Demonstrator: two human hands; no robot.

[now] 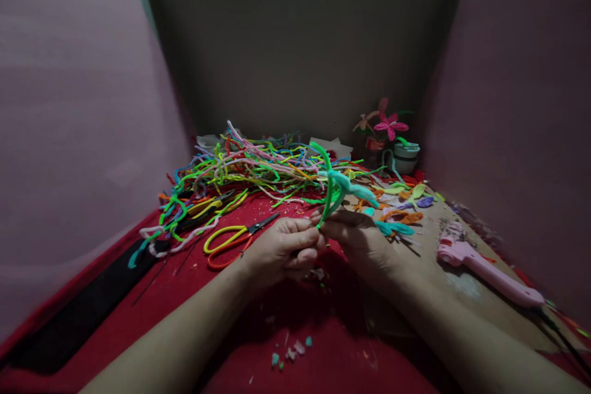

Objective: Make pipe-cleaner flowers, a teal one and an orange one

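Between my two hands stands a pipe-cleaner flower [340, 183] with a turquoise head and green stems. My left hand [295, 243] is closed, its thumb and fingers pinching the lower end of the stem. From the other side my right hand [353, 235] grips the same stem; its fingertips are partly hidden. Left of my left hand lie scissors [231, 240] with one yellow and one red handle, blades apart. Turquoise petal pieces [394, 228] rest on a cardboard sheet [427, 265] just beyond my right hand.
A tangled heap of coloured pipe cleaners [258, 166] fills the back. Yellow-handled pliers [207, 206] lie at its left, near a long black strip [87, 308]. To the right are a pink corded tool [484, 268] and a small pot [406, 158] with flowers. Fuzzy scraps [290, 354] dot the red cloth.
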